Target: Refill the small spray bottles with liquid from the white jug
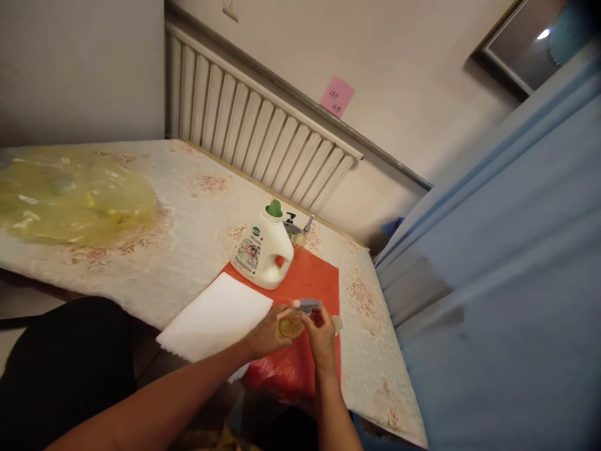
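Note:
My left hand point(265, 336) is wrapped round a small clear spray bottle point(290, 327) with yellowish liquid, held over a red sheet point(323, 275). Fingers of my right hand point(322, 335) pinch the bottle's grey spray head point(310, 305), which has a pale nozzle; whether the head is screwed on cannot be made out. A pale round object point(337, 324), partly hidden, shows just beyond my right hand. A white jug point(263, 250) with a handle, a printed label and something green in its mouth stands behind my hands. White paper point(218, 313) lies left of them.
Behind the jug stand several small pump and spray bottles point(295, 235). A yellow plastic bag point(79, 200) covers the left of the flowered tablecloth point(197, 250). A radiator point(244, 119) runs along the back wall, and a blue curtain point(488, 250) hangs at the right.

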Demonstrator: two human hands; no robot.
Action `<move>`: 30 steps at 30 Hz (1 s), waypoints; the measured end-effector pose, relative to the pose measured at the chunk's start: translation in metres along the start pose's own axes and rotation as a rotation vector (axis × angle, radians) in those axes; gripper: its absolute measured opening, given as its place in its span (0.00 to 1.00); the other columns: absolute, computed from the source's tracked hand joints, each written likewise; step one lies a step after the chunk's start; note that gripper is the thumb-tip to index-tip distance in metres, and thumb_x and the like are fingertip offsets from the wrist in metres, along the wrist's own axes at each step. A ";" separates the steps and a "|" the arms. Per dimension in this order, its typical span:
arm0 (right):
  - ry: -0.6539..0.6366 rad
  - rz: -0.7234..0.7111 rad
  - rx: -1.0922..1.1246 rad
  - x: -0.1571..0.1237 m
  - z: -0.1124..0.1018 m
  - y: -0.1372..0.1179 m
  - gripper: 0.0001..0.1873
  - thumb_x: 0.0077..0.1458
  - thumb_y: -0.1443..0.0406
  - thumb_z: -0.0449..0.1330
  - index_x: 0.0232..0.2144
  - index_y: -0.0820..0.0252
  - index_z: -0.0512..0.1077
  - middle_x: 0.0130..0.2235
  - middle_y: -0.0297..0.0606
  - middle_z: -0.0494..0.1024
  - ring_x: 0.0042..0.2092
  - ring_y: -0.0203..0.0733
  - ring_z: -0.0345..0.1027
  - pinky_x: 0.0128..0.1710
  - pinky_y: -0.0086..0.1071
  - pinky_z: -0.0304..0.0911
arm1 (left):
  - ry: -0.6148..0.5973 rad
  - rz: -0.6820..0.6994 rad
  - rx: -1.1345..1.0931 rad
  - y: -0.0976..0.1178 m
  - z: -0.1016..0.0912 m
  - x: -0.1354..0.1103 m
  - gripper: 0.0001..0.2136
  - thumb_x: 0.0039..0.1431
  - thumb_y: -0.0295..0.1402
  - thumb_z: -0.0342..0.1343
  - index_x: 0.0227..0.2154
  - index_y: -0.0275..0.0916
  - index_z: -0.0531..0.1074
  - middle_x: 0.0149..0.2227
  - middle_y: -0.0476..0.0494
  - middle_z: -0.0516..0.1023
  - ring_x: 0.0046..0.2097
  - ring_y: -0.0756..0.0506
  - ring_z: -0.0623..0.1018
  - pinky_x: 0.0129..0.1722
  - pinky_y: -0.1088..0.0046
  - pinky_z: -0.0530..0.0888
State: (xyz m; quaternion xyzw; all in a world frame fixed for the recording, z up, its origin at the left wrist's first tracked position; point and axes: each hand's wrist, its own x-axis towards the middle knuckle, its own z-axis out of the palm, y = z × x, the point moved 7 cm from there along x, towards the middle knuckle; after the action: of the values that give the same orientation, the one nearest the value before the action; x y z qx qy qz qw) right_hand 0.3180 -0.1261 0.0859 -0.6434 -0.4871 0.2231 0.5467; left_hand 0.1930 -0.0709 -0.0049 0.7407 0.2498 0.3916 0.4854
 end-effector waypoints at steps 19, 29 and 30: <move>-0.035 0.041 0.007 0.004 -0.003 0.007 0.17 0.46 0.60 0.66 0.39 0.60 0.77 0.37 0.39 0.81 0.40 0.45 0.73 0.42 0.37 0.67 | 0.033 0.085 0.013 0.013 -0.004 0.001 0.43 0.41 0.22 0.64 0.62 0.41 0.52 0.65 0.35 0.57 0.66 0.35 0.58 0.66 0.51 0.57; -0.030 0.085 0.062 0.002 -0.003 0.013 0.16 0.50 0.57 0.65 0.38 0.61 0.77 0.36 0.39 0.81 0.39 0.44 0.73 0.40 0.34 0.66 | 0.044 0.116 -0.024 0.015 -0.006 0.000 0.43 0.42 0.22 0.63 0.63 0.43 0.53 0.66 0.37 0.57 0.67 0.34 0.58 0.67 0.49 0.56; -0.027 0.086 0.049 0.002 -0.003 0.012 0.15 0.50 0.57 0.65 0.37 0.61 0.77 0.36 0.39 0.81 0.38 0.44 0.73 0.40 0.34 0.66 | 0.042 0.117 -0.020 0.015 -0.006 0.000 0.44 0.42 0.21 0.63 0.63 0.43 0.52 0.66 0.37 0.57 0.67 0.34 0.58 0.67 0.49 0.55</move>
State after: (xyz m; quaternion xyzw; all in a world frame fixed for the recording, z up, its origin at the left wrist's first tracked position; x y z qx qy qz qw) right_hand 0.3263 -0.1255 0.0760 -0.6473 -0.4608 0.2671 0.5454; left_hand 0.1876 -0.0743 0.0102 0.7407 0.2124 0.4374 0.4636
